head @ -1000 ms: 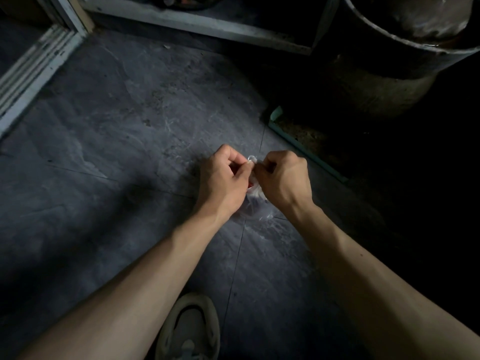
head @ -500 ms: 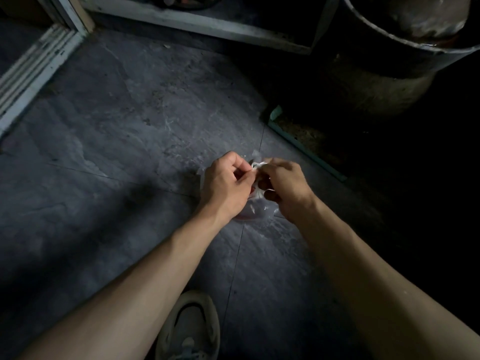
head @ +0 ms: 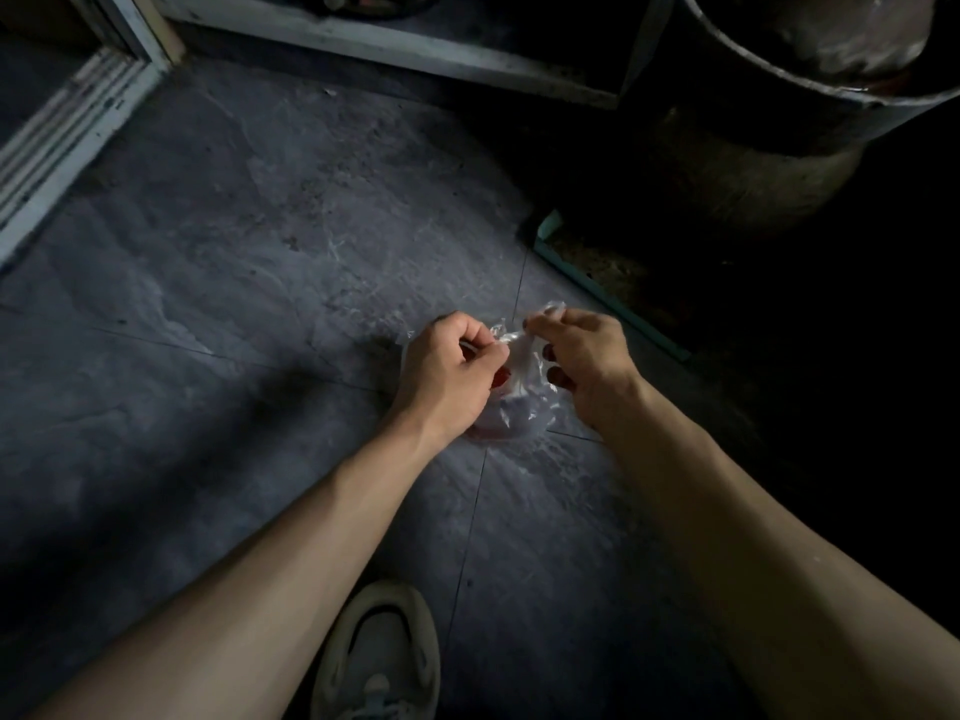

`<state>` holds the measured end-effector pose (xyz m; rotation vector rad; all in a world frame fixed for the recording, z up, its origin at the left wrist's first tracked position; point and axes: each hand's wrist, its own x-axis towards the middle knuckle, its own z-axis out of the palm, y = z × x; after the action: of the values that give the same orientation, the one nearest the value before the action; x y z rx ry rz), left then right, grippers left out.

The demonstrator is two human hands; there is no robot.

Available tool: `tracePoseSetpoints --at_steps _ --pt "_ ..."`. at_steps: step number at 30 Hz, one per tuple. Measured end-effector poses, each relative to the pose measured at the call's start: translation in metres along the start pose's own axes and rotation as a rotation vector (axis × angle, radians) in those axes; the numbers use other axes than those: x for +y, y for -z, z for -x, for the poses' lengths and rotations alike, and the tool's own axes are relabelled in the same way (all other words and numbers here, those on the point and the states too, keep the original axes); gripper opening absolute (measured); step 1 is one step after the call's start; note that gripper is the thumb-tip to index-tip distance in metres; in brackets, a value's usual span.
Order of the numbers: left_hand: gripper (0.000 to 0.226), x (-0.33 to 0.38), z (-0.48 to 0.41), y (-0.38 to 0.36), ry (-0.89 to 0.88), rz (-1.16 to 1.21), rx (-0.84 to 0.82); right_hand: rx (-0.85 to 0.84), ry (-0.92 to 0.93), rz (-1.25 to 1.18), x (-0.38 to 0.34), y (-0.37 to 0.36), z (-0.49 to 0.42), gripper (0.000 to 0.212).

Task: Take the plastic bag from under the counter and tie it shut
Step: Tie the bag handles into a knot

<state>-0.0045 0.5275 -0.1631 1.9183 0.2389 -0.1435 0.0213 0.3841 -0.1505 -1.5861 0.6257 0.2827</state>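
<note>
A small clear plastic bag [head: 519,402] with something red inside rests on the grey tiled floor [head: 249,283], in the middle of the head view. My left hand [head: 447,376] pinches the bag's twisted top from the left. My right hand [head: 587,361] grips the other end of the top from the right, thumb and forefinger closed on the plastic. A short strip of stretched plastic spans between the two hands. The lower part of the bag is partly hidden behind my left hand.
A dark metal pot [head: 810,70] stands on a round base at the upper right, in deep shadow. A low shelf edge [head: 395,44] runs along the top. A door track [head: 67,132] lies at the left. My shoe [head: 379,652] is at the bottom.
My hands have moved apart, the right hand going right and slightly up, pulling the bag's top taut between them. The bag's body is more exposed now.
</note>
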Motion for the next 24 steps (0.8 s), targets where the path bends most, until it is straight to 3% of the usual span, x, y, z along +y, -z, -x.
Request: tracePoseSetpoints --at_steps 13,19,24 --pt "0.020 -0.018 0.001 0.012 0.147 -0.120 0.071 0.214 0.060 0.061 0.027 0.006 -0.019 0.016" --pt "0.015 -0.018 0.000 0.009 0.178 0.081 0.086 0.053 0.108 -0.034 0.028 0.002 -0.004 0.015" --pt "0.010 -0.011 -0.002 0.011 0.095 0.176 0.067 -0.041 0.176 -0.039 0.024 -0.002 0.006 0.014"
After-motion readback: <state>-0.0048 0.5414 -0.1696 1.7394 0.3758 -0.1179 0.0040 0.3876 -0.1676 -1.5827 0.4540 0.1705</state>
